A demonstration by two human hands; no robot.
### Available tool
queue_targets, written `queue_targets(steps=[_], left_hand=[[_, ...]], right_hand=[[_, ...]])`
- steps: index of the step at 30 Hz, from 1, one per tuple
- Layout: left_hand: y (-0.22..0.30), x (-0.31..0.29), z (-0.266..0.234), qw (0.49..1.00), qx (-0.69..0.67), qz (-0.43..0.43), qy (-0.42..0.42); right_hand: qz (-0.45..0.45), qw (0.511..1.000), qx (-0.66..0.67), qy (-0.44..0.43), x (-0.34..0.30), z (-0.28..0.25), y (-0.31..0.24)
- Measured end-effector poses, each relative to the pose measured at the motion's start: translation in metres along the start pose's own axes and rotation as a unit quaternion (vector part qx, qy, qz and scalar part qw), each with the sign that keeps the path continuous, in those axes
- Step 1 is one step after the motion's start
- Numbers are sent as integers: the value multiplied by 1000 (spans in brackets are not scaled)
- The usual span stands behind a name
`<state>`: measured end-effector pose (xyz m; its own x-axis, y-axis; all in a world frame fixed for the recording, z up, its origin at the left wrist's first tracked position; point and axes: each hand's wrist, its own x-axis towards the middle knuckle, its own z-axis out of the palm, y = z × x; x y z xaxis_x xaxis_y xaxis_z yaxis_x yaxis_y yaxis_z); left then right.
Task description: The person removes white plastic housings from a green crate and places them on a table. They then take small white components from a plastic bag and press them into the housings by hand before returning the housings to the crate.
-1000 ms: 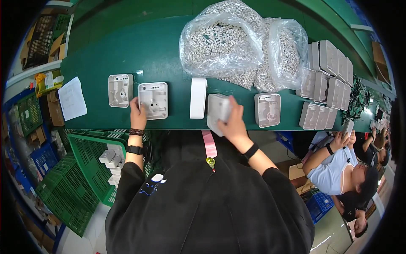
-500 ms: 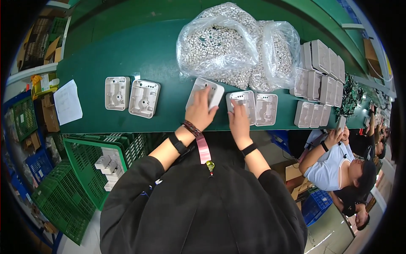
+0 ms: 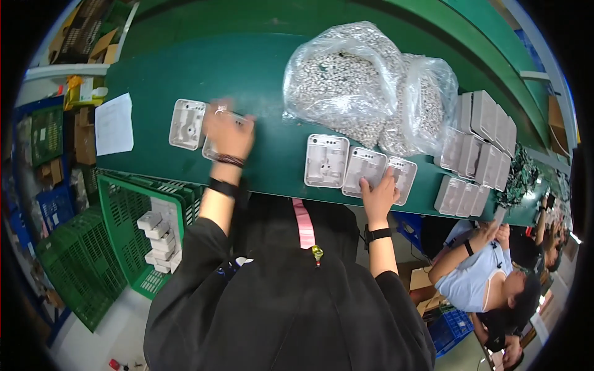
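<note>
My left hand (image 3: 230,135), smeared by motion, is over a light grey rectangular housing (image 3: 210,151) and hides most of it. Whether its fingers grip the housing is unclear. Just left of it lies a similar housing (image 3: 187,125), hollow side up. Near the table's front edge, three more housings stand in a row: a left one (image 3: 326,162), a middle one (image 3: 365,166) and a right one (image 3: 405,176). My right hand (image 3: 380,201) rests at the last two, fingers apart, thumb by the middle one and a finger reaching onto the right one.
Clear plastic bags (image 3: 340,86) full of small metallic parts lie on the green table (image 3: 247,62). Stacked housings (image 3: 476,148) stand at right, near dark green strands (image 3: 520,179). A paper sheet (image 3: 114,123) lies left; a green crate (image 3: 139,235) stands below. Another person (image 3: 476,278) works at right.
My left hand has let go of the central housing, now flat beside the other two, and moved left over another housing. My right hand has shifted right along the row.
</note>
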<state>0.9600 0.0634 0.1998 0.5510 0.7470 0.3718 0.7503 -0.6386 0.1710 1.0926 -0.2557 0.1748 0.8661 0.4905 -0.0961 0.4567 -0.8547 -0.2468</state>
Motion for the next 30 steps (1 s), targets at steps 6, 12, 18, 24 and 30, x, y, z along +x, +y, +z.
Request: queue_targets(steps=[6, 12, 18, 24, 30], left_hand=[[-140, 8, 13, 975, 84, -146, -145], [-81, -31, 13, 951, 25, -220, -213], [18, -82, 18, 960, 35, -181, -213], [56, -75, 14, 948, -8, -212, -237], [-1, -110, -35, 946, -226, -186, -140]], right_hand=[[46, 999, 16, 14, -2, 14, -27], [72, 995, 64, 32, -3, 33, -30], [47, 998, 29, 25, 4, 21, -22], [49, 995, 87, 7, 19, 10, 15], [-94, 974, -118, 172, -18, 22, 9]])
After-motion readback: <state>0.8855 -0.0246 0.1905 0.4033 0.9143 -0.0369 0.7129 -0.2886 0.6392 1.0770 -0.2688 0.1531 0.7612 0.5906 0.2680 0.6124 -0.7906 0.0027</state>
